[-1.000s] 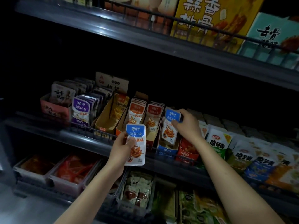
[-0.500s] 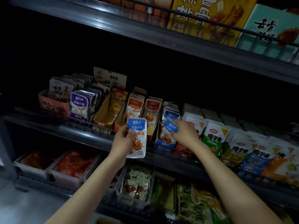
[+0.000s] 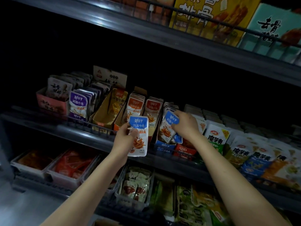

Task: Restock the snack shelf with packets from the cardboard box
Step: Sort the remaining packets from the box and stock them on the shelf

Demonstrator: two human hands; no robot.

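My left hand grips a white snack packet with a blue top, held upright in front of the middle shelf rail. My right hand pinches the blue top of a second, matching packet, which leans tilted in the front of the blue display box on the shelf. More packets of the same kind stand behind it in that box. The cardboard supply box is not clearly in view; only a brown edge shows at the bottom.
Orange-topped packets, a nearly empty yellow display box and purple packets stand to the left. Green and blue konjac packs fill the right. A wire rail fronts the shelf. Trays sit on the shelf below, large boxes above.
My right hand has lowered its packet from above the row down into the front of the blue display box. My left hand has kept its packet in about the same spot.
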